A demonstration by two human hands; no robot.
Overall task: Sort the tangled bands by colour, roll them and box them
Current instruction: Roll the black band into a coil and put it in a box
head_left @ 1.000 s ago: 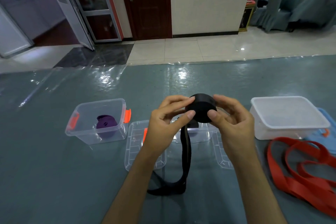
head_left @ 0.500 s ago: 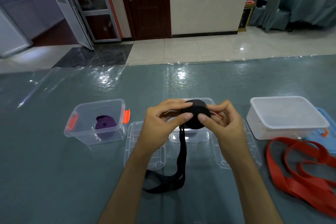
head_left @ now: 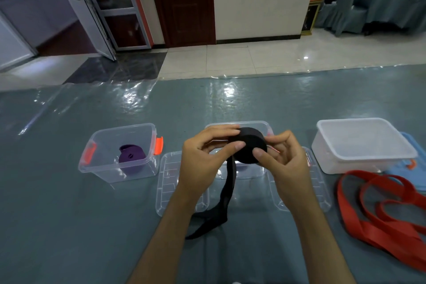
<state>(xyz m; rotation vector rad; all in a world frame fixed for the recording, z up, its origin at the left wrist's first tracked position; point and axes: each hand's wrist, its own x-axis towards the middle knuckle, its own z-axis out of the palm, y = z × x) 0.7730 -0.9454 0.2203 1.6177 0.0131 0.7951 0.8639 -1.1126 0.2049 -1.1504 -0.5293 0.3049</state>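
Black band roll (head_left: 250, 145): held between my hands above the middle clear box (head_left: 268, 130), loose tail hanging to the table (head_left: 69, 226). My left hand (head_left: 205, 159) pinches its left side; my right hand (head_left: 282, 160) grips its right. Purple roll (head_left: 131, 159): in left box (head_left: 103, 152). Red bands (head_left: 380, 210): loose, far right.
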